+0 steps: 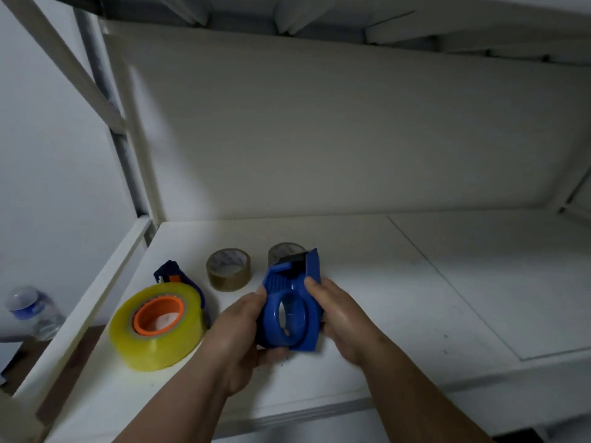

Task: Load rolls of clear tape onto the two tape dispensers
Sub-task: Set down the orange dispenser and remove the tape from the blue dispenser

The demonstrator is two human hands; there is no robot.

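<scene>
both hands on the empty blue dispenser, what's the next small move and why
Probably free the right hand and reach for the small tape roll: the blue dispenser has a bare hub, and the left hand could hold it alone.

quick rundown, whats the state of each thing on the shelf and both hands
blue dispenser: empty, held above the shelf by both hands
left hand: grips the dispenser's left side
right hand: grips its right side
yellowish roll: loaded on the second dispenser, orange hub showing
brown roll: loose, lying flat
second brown roll: partly hidden behind the held dispenser
water bottle: standing beside the shelf
</scene>
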